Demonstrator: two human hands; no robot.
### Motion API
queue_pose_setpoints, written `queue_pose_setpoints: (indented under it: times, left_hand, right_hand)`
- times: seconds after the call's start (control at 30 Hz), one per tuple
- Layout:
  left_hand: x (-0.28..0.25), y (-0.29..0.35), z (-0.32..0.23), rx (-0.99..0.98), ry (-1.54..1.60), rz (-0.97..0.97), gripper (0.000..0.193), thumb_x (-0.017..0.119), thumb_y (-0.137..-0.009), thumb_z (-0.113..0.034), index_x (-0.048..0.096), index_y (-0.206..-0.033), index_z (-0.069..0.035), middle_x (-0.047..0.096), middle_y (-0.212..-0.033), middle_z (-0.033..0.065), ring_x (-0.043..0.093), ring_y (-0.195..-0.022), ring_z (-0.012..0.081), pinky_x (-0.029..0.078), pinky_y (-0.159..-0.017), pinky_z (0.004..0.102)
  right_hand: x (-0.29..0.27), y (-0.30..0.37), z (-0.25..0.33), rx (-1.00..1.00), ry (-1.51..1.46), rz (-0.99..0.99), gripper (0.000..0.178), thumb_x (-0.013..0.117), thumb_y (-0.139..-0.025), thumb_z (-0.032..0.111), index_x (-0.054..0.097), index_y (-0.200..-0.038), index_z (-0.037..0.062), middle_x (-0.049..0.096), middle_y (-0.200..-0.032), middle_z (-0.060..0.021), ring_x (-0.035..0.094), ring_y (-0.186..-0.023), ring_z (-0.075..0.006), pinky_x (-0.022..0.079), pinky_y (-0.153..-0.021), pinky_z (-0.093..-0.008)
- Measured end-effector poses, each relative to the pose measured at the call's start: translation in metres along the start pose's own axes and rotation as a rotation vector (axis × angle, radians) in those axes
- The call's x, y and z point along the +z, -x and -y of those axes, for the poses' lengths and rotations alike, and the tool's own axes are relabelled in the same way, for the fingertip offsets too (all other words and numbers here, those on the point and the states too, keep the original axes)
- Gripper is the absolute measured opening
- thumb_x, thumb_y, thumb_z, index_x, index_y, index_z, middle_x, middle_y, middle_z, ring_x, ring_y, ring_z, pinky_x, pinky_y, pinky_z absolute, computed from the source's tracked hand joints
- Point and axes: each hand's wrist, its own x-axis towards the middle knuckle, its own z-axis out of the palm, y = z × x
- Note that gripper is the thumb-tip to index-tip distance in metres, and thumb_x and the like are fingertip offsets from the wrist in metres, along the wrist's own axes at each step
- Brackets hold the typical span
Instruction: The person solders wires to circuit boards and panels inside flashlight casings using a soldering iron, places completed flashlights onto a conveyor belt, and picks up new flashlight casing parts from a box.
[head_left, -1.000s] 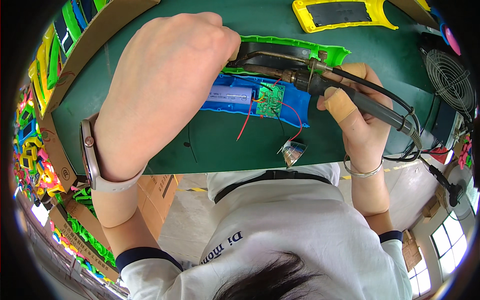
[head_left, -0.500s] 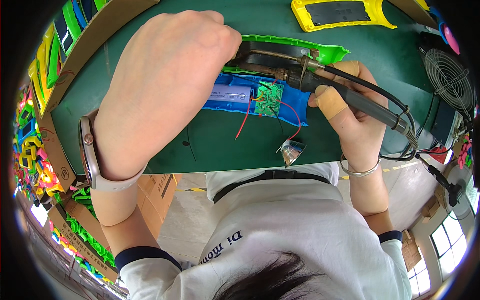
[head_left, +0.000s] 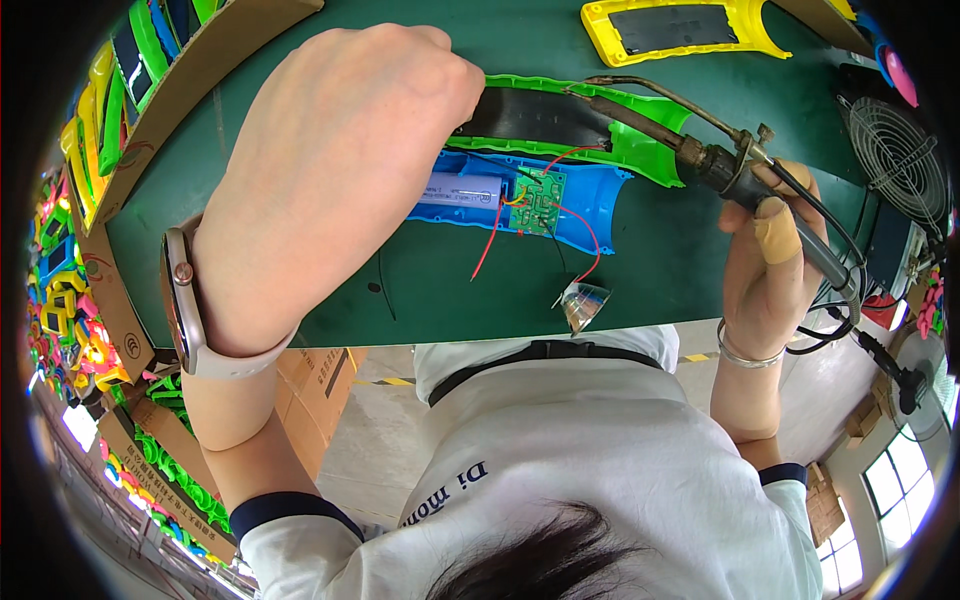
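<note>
From my remote seat I am seeing the right hand (head_left: 770, 245) grasping a soldering iron (head_left: 715, 163) right of centre, its thumb, wrapped in tan tape (head_left: 776, 236), pressing on the handle. The iron is pointing up and left, its tip hovering over the green shell (head_left: 650, 145) at upper centre; whether it is touching the black panel (head_left: 530, 115) inside, I am failing to tell. The left hand (head_left: 350, 150) is curling its fingers at upper left and covering the left ends of both shells; its fingertips are hiding from me, so I cannot tell what they are holding. Just below the green shell, the blue shell (head_left: 598, 195) is lying at the centre, carrying a battery (head_left: 460, 191) and a circuit board (head_left: 540, 200). One red wire (head_left: 575, 157) is stretching from the board up to the green shell. Lower down, a lamp cup (head_left: 582, 306) is resting near the edge of the green table (head_left: 680, 290). A yellow shell (head_left: 602, 38) is lying at the top, and a fan (head_left: 893, 160) is standing at upper right.
</note>
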Motion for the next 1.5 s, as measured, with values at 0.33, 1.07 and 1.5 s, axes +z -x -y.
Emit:
queue_pose_setpoints:
  times: [0.33, 1.07, 1.5]
  left_hand:
    - [-0.002, -0.002, 0.0, -0.024, 0.014, 0.047, 0.004, 0.065, -0.08, -0.002, 0.067, -0.083, -0.002, 0.061, -0.082, 0.0114, 0.063, -0.078, 0.0321, 0.05, -0.069, 0.0423]
    - [0.004, 0.051, -0.019, 0.112, 0.093, -0.277, 0.036, 0.081, -0.064, -0.005, 0.072, -0.099, -0.009, 0.068, -0.098, 0.0083, 0.064, -0.083, 0.0269, 0.053, -0.07, 0.0351]
    - [0.062, 0.043, -0.062, -0.217, 0.673, -0.615, 0.024, 0.082, -0.073, -0.002, 0.068, -0.09, -0.01, 0.073, -0.083, 0.0034, 0.064, -0.071, 0.02, 0.047, -0.07, 0.0314]
  right_hand:
    - [-0.004, 0.003, -0.001, -0.008, -0.021, 0.0, 0.034, 0.069, -0.091, 0.013, 0.062, -0.114, -0.011, 0.06, -0.104, -0.0117, 0.066, -0.08, -0.0199, 0.054, -0.074, -0.029]
    - [-0.016, 0.021, 0.003, -0.003, -0.063, -0.086, 0.037, 0.069, -0.091, 0.017, 0.059, -0.116, -0.0078, 0.061, -0.097, -0.0112, 0.062, -0.075, -0.0191, 0.049, -0.071, -0.0284]
    - [-0.003, 0.044, 0.006, 0.132, -0.119, -0.112, 0.042, 0.073, -0.088, 0.021, 0.054, -0.116, -0.0039, 0.064, -0.094, -0.0109, 0.064, -0.073, -0.0169, 0.051, -0.069, -0.0265]
